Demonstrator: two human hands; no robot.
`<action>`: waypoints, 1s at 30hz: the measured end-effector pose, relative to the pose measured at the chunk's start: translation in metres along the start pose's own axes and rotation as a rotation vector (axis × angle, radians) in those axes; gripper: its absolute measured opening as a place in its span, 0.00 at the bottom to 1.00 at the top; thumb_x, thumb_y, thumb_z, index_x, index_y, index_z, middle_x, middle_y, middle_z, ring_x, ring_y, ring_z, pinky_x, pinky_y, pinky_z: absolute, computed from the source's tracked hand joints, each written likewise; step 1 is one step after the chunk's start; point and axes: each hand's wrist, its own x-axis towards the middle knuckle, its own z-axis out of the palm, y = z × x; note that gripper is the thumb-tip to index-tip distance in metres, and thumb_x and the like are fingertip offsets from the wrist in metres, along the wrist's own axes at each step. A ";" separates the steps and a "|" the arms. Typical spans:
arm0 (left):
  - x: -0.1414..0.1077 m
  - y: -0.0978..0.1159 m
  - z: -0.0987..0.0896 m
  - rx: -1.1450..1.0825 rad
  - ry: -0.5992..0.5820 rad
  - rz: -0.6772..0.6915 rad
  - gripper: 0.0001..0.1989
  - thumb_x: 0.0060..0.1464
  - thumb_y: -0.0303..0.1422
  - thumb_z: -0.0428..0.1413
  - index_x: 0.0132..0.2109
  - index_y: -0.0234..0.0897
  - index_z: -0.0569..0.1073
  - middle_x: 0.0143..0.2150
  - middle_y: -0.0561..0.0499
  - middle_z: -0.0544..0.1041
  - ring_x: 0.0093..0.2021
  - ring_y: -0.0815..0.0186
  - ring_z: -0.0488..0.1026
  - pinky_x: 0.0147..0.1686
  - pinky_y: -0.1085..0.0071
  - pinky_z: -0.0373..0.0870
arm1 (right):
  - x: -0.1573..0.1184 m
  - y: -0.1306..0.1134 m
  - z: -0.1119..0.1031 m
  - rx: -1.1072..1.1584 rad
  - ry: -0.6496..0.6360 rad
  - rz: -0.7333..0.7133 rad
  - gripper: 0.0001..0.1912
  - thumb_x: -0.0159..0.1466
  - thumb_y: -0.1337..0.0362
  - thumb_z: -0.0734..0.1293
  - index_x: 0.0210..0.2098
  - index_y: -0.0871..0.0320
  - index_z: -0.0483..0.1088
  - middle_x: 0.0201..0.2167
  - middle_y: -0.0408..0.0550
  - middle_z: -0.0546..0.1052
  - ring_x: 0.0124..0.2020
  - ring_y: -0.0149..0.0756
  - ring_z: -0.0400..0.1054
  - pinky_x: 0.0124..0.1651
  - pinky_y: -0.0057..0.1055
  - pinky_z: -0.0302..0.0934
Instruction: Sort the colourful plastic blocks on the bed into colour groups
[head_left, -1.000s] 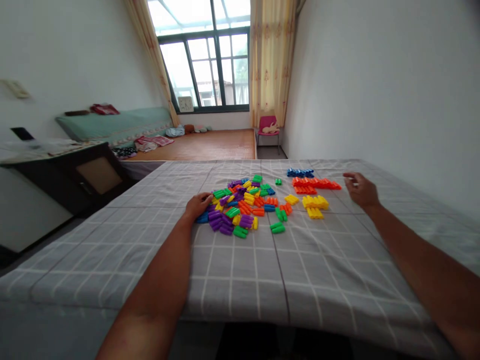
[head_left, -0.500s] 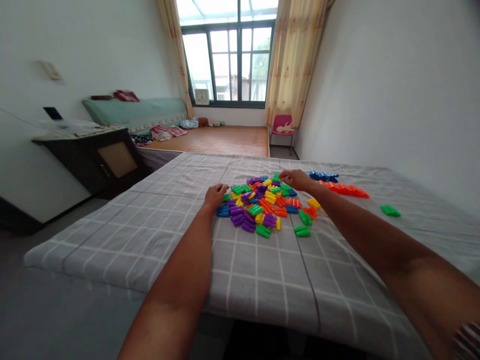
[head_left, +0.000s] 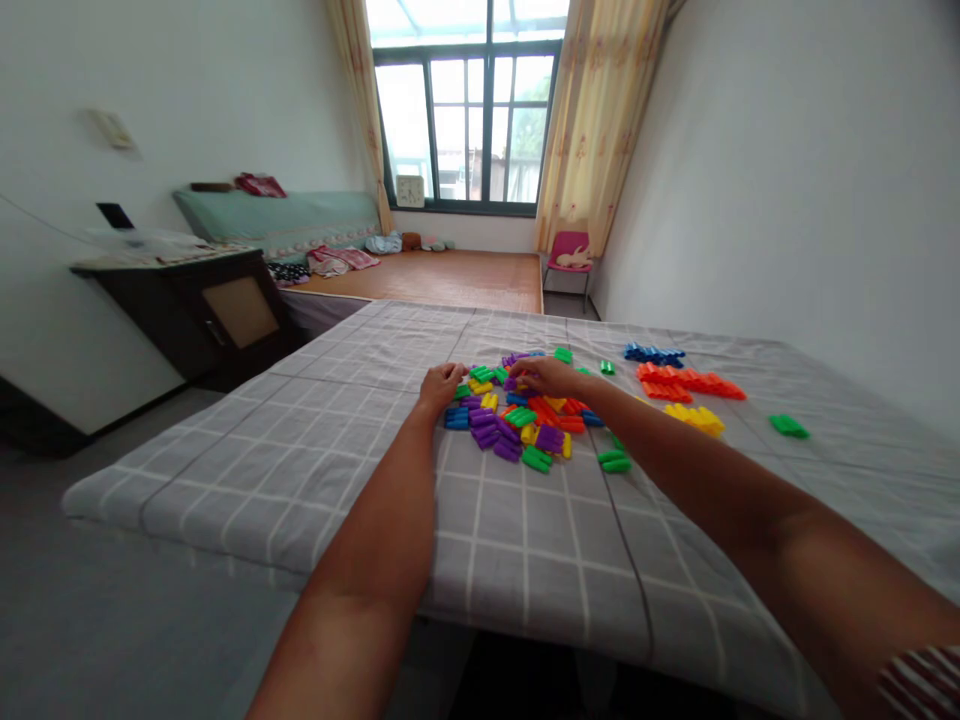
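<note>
A loose pile of small ribbed plastic blocks in purple, green, yellow, orange and blue lies on the cloth. My left hand [head_left: 442, 386] rests at the pile's left edge beside a green block [head_left: 462, 392], fingers loosely bent and slightly apart, holding nothing that I can see. My right hand [head_left: 549, 376] reaches over the pile's far side, its fingertips closed down at a purple block [head_left: 511, 384]. Part of the pile is hidden under this hand and forearm. Purple blocks [head_left: 486, 432] and a green block [head_left: 536, 459] lie along the near side.
Grey checked cloth [head_left: 300, 440] covers the table. To the right stand a blue row [head_left: 654, 355], an orange row [head_left: 697, 381] and a yellow group [head_left: 696, 419]. Single green blocks [head_left: 789, 427] lie farther right and behind the pile. Beyond are a bed [head_left: 457, 275] and a pink chair [head_left: 568, 245].
My right hand has moved left and inward from the pile's far right edge. The yellow group, formerly behind my forearm, now shows. My left hand stays by the pile; the view shifts slightly.
</note>
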 end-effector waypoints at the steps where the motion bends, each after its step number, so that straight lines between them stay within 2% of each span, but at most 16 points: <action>1: 0.000 0.000 0.000 0.007 0.000 -0.002 0.24 0.54 0.46 0.48 0.38 0.32 0.79 0.32 0.46 0.80 0.35 0.62 0.76 0.32 0.71 0.69 | -0.003 0.003 -0.003 -0.004 0.020 0.029 0.12 0.64 0.67 0.62 0.45 0.59 0.73 0.42 0.51 0.79 0.41 0.37 0.72 0.44 0.31 0.62; 4: 0.003 0.002 0.001 0.013 0.008 0.003 0.23 0.54 0.46 0.48 0.38 0.32 0.79 0.32 0.46 0.80 0.34 0.62 0.76 0.33 0.71 0.69 | -0.011 0.009 -0.010 -0.014 0.116 0.088 0.11 0.66 0.66 0.60 0.43 0.59 0.73 0.41 0.52 0.78 0.42 0.37 0.71 0.45 0.31 0.61; 6: 0.003 0.009 0.001 -0.001 0.040 0.022 0.23 0.55 0.46 0.47 0.39 0.33 0.79 0.33 0.46 0.80 0.35 0.62 0.76 0.35 0.70 0.69 | -0.012 0.011 -0.011 0.005 0.238 0.145 0.11 0.67 0.65 0.58 0.41 0.60 0.72 0.40 0.52 0.78 0.41 0.36 0.71 0.46 0.32 0.62; 9: -0.002 0.030 0.001 -0.023 0.083 0.112 0.22 0.57 0.44 0.47 0.40 0.33 0.79 0.35 0.46 0.81 0.38 0.62 0.76 0.39 0.70 0.70 | -0.006 0.011 -0.008 0.186 0.416 0.233 0.12 0.67 0.65 0.55 0.39 0.60 0.69 0.36 0.51 0.77 0.37 0.34 0.71 0.41 0.30 0.64; 12: -0.012 0.053 0.004 -0.006 0.026 0.223 0.20 0.58 0.43 0.48 0.40 0.34 0.79 0.38 0.47 0.81 0.41 0.63 0.76 0.43 0.70 0.69 | 0.002 0.011 -0.002 0.373 0.467 0.271 0.12 0.65 0.66 0.55 0.39 0.59 0.69 0.36 0.49 0.77 0.34 0.31 0.71 0.36 0.28 0.65; 16: -0.026 0.071 0.007 0.030 -0.108 0.282 0.20 0.59 0.43 0.49 0.40 0.35 0.80 0.39 0.48 0.81 0.43 0.62 0.76 0.45 0.70 0.69 | 0.006 0.013 0.003 0.309 0.438 0.267 0.11 0.60 0.70 0.59 0.39 0.59 0.71 0.37 0.47 0.78 0.35 0.32 0.70 0.40 0.31 0.66; 18: -0.030 0.077 0.008 0.034 -0.207 0.305 0.21 0.59 0.44 0.49 0.41 0.35 0.80 0.39 0.48 0.81 0.42 0.61 0.76 0.45 0.70 0.69 | 0.004 0.014 0.003 0.261 0.378 0.241 0.13 0.58 0.72 0.59 0.40 0.59 0.72 0.38 0.47 0.78 0.38 0.33 0.71 0.44 0.32 0.66; 22: -0.034 0.085 0.013 0.100 -0.414 0.395 0.18 0.51 0.44 0.58 0.43 0.39 0.80 0.42 0.48 0.80 0.43 0.61 0.75 0.46 0.68 0.70 | -0.002 0.016 0.003 0.129 0.093 0.028 0.20 0.55 0.76 0.61 0.44 0.57 0.74 0.43 0.47 0.79 0.45 0.36 0.71 0.50 0.34 0.63; 25: -0.035 0.084 0.018 0.157 -0.409 0.424 0.15 0.45 0.39 0.62 0.42 0.40 0.81 0.43 0.47 0.80 0.44 0.60 0.75 0.48 0.66 0.70 | -0.004 0.017 0.005 0.020 -0.060 -0.122 0.21 0.54 0.74 0.66 0.47 0.57 0.74 0.45 0.50 0.78 0.47 0.40 0.71 0.52 0.37 0.61; 27: -0.034 0.080 0.019 0.117 -0.382 0.375 0.13 0.48 0.36 0.59 0.42 0.39 0.80 0.42 0.48 0.80 0.42 0.62 0.76 0.44 0.68 0.72 | -0.003 0.019 0.008 -0.032 -0.060 -0.125 0.19 0.55 0.72 0.68 0.46 0.58 0.74 0.45 0.51 0.78 0.46 0.41 0.71 0.52 0.38 0.61; 30: -0.031 0.073 0.016 0.032 -0.354 0.274 0.13 0.51 0.35 0.56 0.41 0.37 0.80 0.38 0.48 0.81 0.39 0.63 0.77 0.39 0.70 0.73 | -0.004 0.024 0.013 -0.080 0.001 -0.047 0.15 0.58 0.70 0.67 0.45 0.58 0.75 0.41 0.51 0.79 0.43 0.40 0.72 0.49 0.36 0.62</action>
